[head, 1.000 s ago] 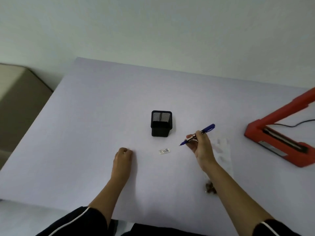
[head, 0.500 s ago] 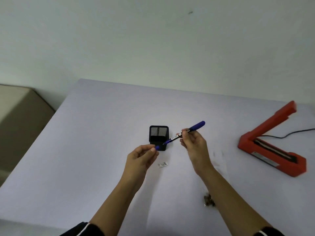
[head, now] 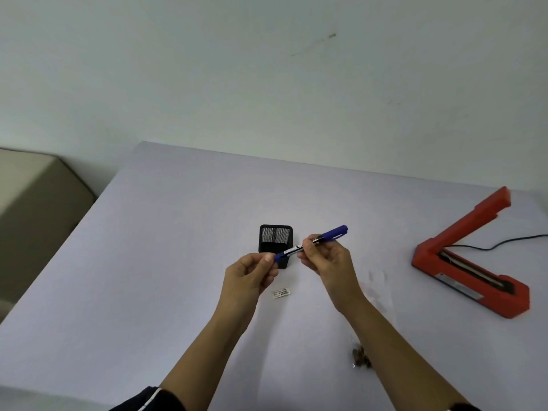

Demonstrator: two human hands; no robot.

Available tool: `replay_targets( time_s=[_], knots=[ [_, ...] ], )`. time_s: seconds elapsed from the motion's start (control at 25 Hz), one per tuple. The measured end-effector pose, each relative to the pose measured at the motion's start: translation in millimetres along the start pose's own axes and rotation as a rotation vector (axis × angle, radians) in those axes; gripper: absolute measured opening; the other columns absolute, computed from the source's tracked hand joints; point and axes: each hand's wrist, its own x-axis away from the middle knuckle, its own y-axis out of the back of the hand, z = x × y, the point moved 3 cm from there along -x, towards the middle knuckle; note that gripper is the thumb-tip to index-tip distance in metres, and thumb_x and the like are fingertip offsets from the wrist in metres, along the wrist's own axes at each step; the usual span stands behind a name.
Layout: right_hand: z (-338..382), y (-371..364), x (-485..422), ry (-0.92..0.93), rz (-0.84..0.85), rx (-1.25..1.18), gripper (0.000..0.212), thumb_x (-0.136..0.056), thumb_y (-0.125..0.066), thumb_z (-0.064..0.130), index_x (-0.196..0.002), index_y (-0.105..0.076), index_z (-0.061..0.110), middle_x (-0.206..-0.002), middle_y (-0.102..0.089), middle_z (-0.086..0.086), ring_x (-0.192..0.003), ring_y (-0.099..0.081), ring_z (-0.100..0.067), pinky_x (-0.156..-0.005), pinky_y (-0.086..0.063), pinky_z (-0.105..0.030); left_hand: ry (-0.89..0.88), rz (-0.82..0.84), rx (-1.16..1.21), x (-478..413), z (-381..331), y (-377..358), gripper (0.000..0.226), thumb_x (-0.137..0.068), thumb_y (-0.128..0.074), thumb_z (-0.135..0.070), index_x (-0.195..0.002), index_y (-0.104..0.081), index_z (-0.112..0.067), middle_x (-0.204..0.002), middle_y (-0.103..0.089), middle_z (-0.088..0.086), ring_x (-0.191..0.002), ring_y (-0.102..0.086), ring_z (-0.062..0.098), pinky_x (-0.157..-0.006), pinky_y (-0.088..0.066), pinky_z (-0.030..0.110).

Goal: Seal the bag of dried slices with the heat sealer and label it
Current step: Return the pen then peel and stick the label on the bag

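Observation:
A blue marker pen (head: 324, 237) is held level above the table by both hands. My right hand (head: 324, 258) grips its barrel near the middle. My left hand (head: 252, 272) pinches the blue cap end at the pen's left tip. A small white label (head: 281, 293) lies flat on the table just below the hands. The clear bag (head: 378, 295) lies to the right of my right forearm, with brown dried slices (head: 360, 358) at its near end, partly hidden by the arm. The red heat sealer (head: 462, 259) stands at the right with its arm raised.
A black mesh pen holder (head: 274, 240) stands just behind the hands. The sealer's black cord (head: 504, 243) runs off to the right. A beige piece of furniture (head: 32, 209) sits beyond the table's left edge. The wall rises behind the far edge.
My left hand rose from the table and took hold of the pen's tip end. My right hand lifted the pen away from the label. The view tilted upward.

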Motion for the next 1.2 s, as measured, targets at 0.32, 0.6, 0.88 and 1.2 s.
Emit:
replay_targets(
  time_s=[0.32, 0.6, 0.88, 1.2],
  knots=[
    [17, -6, -6, 0.132, 0.159, 0.116, 0.015, -0.088, -0.057, -0.003, -0.083, -0.063, 0.010, -0.068, -0.069, 0.005, -0.067, -0.067, -0.010, -0.069, -0.055, -0.021, 0.086, -0.010, 0.097, 5, -3, -6, 0.020, -0.091, -0.058, -0.015, -0.078, -0.067, -0.004, -0.057, -0.056, -0.001, -0.050, -0.048, 0.007, -0.053, -0.045, 0.017],
    [16, 11, -54, 0.062, -0.151, 0.145, 0.014, -0.097, -0.048, 0.022, -0.087, -0.055, 0.016, -0.082, -0.064, -0.002, -0.062, -0.066, -0.002, -0.065, -0.055, -0.018, -0.077, -0.064, -0.289, -35, -7, -5, 0.021, -0.097, -0.049, -0.027, -0.084, -0.065, -0.030, -0.075, -0.063, -0.004, -0.067, -0.058, 0.009, -0.067, -0.049, 0.019],
    [-25, -17, -93, 0.189, 0.056, 0.887, 0.017, -0.095, -0.052, 0.023, -0.104, -0.054, 0.009, -0.087, -0.064, -0.007, -0.078, -0.061, -0.023, -0.072, -0.048, -0.033, -0.144, 0.064, -1.162, -80, 23, -3, 0.036, -0.092, -0.034, -0.003, -0.127, -0.044, -0.005, -0.100, -0.062, 0.023, -0.084, -0.050, 0.034, -0.066, -0.034, 0.030],
    [-64, -32, -118, 0.161, 0.197, 1.267, 0.023, -0.092, -0.054, 0.030, -0.105, -0.058, 0.011, -0.108, -0.058, -0.011, -0.102, -0.053, -0.028, -0.084, -0.046, -0.041, -0.110, 0.098, -1.181, -81, 28, -3, 0.063, -0.083, -0.038, 0.004, -0.144, -0.026, -0.009, -0.107, -0.060, 0.023, -0.096, -0.055, 0.035, -0.067, -0.037, 0.029]
  ],
)
